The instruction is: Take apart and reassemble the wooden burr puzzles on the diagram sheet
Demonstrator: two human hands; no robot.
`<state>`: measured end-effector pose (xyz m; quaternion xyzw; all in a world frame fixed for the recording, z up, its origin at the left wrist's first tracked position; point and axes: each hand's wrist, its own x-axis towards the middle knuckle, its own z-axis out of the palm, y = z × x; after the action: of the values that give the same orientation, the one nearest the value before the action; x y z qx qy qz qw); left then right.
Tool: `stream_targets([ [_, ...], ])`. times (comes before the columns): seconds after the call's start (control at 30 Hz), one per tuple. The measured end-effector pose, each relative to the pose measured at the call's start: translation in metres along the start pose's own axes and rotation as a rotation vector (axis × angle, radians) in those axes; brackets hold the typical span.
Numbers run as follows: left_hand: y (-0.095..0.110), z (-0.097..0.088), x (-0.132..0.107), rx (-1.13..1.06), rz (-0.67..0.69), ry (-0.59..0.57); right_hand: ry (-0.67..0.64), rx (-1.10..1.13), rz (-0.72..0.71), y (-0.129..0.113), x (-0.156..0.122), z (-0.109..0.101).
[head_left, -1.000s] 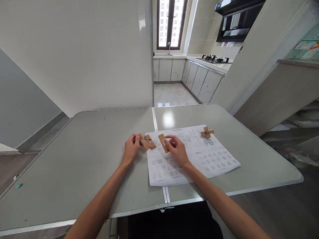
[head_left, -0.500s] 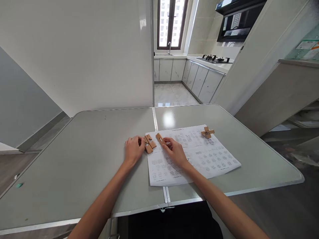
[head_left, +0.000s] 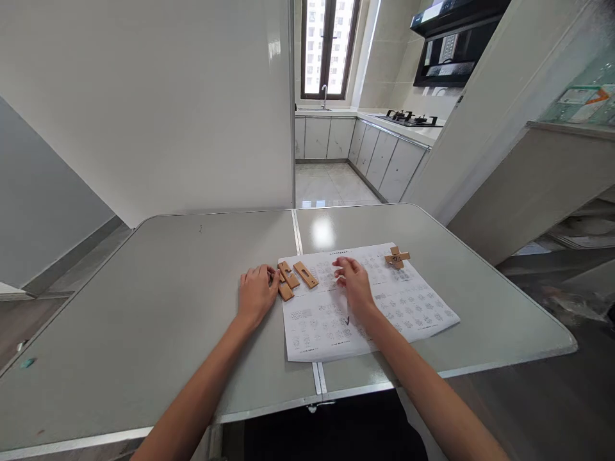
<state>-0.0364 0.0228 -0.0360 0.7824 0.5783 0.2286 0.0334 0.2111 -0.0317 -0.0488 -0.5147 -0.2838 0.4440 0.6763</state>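
Note:
My left hand (head_left: 256,292) rests on the grey table (head_left: 154,307) with its fingers curled, touching the nearest of three flat wooden pieces (head_left: 285,291). Two more slotted wooden pieces (head_left: 289,274) (head_left: 306,274) lie side by side on the top left corner of a printed instruction sheet (head_left: 398,307). My right hand (head_left: 354,282) hovers empty over the sheet to the right of those pieces, fingers loosely spread. An assembled wooden cross (head_left: 396,257) sits at the sheet's far right corner.
The folding table has a metal seam (head_left: 303,282) running down its middle and rounded edges. A white wall panel (head_left: 168,102) stands behind it. A kitchen with cabinets (head_left: 379,153) and a window opens beyond.
My right hand set its wooden piece down on the sheet beside the others and moved away to the right, empty. My left hand lowered its piece onto the table.

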Motion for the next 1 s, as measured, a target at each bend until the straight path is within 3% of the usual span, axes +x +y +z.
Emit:
stream_targets([
  [0.13, 0.001, -0.001, -0.001, -0.060, -0.054, 0.003, 0.141, 0.521, 0.106, -0.009, 0.025, -0.028],
  [0.37, 0.001, 0.000, -0.001, -0.141, -0.071, 0.007, 0.222, 0.895, 0.065, -0.020, 0.047, -0.073],
  [0.57, 0.001, -0.002, -0.001, -0.180, -0.055, 0.005, 0.215, 0.786, 0.006, -0.020, 0.049, -0.077],
  [0.8, 0.011, -0.009, -0.002, -0.219, 0.070, 0.095, 0.165, 0.460, -0.020, -0.023, 0.033, -0.049],
  [0.9, 0.015, -0.014, -0.004, -0.309, 0.130, 0.079, 0.016, 0.251, -0.009, -0.025, 0.018, -0.028],
  [1.0, 0.020, -0.018, -0.007, -0.481, 0.154, 0.035, -0.246, 0.043, -0.032, -0.024, 0.000, -0.009],
])
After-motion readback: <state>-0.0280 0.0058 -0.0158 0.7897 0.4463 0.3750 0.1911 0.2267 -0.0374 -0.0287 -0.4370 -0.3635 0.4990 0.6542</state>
